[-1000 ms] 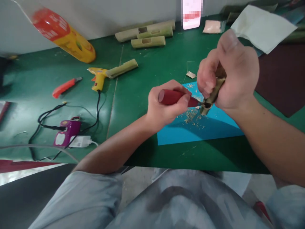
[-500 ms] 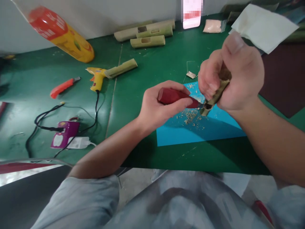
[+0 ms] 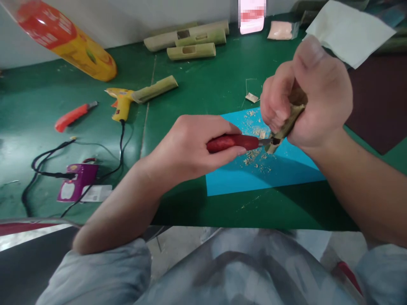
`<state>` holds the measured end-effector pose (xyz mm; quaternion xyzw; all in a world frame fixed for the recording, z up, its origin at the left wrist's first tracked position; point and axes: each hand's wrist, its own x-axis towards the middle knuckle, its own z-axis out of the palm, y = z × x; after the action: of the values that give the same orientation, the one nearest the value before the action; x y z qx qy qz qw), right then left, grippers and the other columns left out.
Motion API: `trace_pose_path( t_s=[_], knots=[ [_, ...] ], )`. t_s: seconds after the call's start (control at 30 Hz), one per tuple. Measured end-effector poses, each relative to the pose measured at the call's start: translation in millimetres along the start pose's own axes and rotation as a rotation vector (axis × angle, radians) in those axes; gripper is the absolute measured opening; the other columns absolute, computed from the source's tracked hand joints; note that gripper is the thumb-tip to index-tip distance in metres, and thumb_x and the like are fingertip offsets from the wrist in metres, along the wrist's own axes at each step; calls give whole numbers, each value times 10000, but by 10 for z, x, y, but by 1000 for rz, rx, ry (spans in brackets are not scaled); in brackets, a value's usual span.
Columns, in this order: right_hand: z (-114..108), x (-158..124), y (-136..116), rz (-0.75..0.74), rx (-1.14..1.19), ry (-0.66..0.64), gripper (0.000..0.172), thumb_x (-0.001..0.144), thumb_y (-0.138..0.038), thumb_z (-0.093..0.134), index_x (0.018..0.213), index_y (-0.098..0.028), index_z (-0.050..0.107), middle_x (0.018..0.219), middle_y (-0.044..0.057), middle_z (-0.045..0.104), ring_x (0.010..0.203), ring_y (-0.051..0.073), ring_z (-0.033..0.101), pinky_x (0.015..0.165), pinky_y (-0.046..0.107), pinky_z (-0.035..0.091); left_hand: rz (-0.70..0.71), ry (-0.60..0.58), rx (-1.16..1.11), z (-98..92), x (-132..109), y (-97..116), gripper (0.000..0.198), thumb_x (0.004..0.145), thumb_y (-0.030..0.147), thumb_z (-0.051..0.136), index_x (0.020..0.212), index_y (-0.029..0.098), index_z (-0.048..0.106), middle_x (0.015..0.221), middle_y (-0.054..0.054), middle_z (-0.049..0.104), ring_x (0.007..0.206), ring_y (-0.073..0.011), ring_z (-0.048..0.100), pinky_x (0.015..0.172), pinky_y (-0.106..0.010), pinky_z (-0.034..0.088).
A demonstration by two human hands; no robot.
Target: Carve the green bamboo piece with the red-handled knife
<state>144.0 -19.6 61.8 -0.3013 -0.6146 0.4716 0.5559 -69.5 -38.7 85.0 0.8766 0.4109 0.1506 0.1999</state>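
My left hand point(image 3: 197, 146) is closed around the red handle of a carving knife point(image 3: 233, 143). Its short metal blade meets the lower end of a bamboo piece point(image 3: 288, 126), at a dark opening; the very tip is hidden. Wrapped round that bamboo, my right hand point(image 3: 313, 95) holds it tilted, with its upper part covered by the fingers. Beneath both hands lies a blue sheet point(image 3: 229, 182), strewn with pale bamboo shavings point(image 3: 252, 156).
Left of my hands are a yellow glue gun point(image 3: 122, 101), an orange-handled cutter point(image 3: 74, 116), a purple box point(image 3: 81, 182) with cables and a tilted drink bottle point(image 3: 70, 42). Several cut bamboo tubes point(image 3: 192, 51) lie by the wall. A white paper point(image 3: 349, 31) and dark sheet point(image 3: 380, 106) are right.
My left hand has rolled over and its forearm has lifted, so the knife lies more level. The right hand still grips the bamboo. The whole view has shifted slightly.
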Motion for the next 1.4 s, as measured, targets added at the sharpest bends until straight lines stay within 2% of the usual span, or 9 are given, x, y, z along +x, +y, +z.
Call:
trace_pose_path(
  t_s=[0.17, 0.27, 0.47, 0.63, 0.77, 0.87, 1.03, 1.2, 1.4],
  knots=[
    [9, 5, 23, -33, 63, 97, 636, 1067, -411, 509, 445, -284, 474, 465, -18, 356, 467, 170, 413, 597, 357, 435, 42, -156, -50, 11, 27, 24, 350, 1048, 380, 531, 1280, 266, 767, 973, -30, 816, 817, -172, 717, 740, -267, 528],
    [21, 14, -12, -34, 20, 19, 620, 1081, -266, 439, 463, -274, 489, 482, -24, 409, 475, 152, 465, 652, 335, 482, 68, -210, 6, 32, 7, 39, 365, 1056, 387, 520, 1326, 295, 747, 1013, -35, 807, 898, -189, 739, 794, -271, 554],
    [46, 16, -128, 79, -60, 58, 590, 1023, -248, 515, 438, -272, 444, 452, -9, 439, 434, 161, 477, 500, 345, 390, 107, -213, -90, 85, -37, 18, 401, 993, 371, 634, 1381, 320, 722, 989, -40, 808, 852, -203, 748, 753, -276, 567],
    [68, -5, -99, 48, -48, 91, 671, 1005, -492, 624, 415, -267, 396, 435, -6, 378, 418, 153, 390, 472, 354, 360, 99, -264, -193, 93, -18, 34, 443, 979, 313, 638, 1418, 304, 701, 1139, -50, 829, 977, -224, 778, 842, -297, 605],
    [58, 8, -88, 112, -44, 33, 601, 1006, -329, 563, 420, -260, 443, 443, -9, 395, 409, 140, 386, 480, 337, 379, 61, -244, -240, 105, -16, 48, 411, 982, 309, 636, 1382, 292, 728, 1190, -51, 826, 983, -218, 783, 860, -286, 615],
    [58, 19, -94, 62, 0, 104, 575, 991, -344, 520, 426, -271, 442, 444, -18, 344, 398, 137, 345, 457, 322, 358, 48, -200, -255, 116, -21, 41, 370, 982, 338, 656, 1336, 302, 759, 1149, -47, 835, 964, -222, 785, 858, -287, 620],
    [19, 34, -103, 117, -28, 24, 560, 1004, -300, 478, 445, -259, 455, 464, -8, 420, 423, 141, 392, 461, 312, 356, 63, -157, -295, 113, -30, 17, 342, 970, 350, 706, 1303, 322, 776, 1174, -46, 833, 988, -228, 805, 875, -286, 630],
    [-88, 81, -41, 114, 97, -109, 482, 981, -375, 581, 510, -281, 545, 487, -7, 463, 424, 177, 456, 428, 340, 354, 46, -200, -279, 85, -29, -2, 394, 959, 335, 707, 1351, 328, 755, 1247, -42, 818, 1081, -244, 798, 881, -284, 642],
    [-77, 71, -57, 162, 97, -111, 495, 950, -331, 587, 466, -294, 486, 440, -25, 445, 372, 171, 434, 405, 343, 362, 60, -255, -299, 97, -15, -27, 437, 936, 295, 709, 1370, 335, 741, 1279, -40, 808, 1108, -254, 797, 867, -291, 649]
  ],
)
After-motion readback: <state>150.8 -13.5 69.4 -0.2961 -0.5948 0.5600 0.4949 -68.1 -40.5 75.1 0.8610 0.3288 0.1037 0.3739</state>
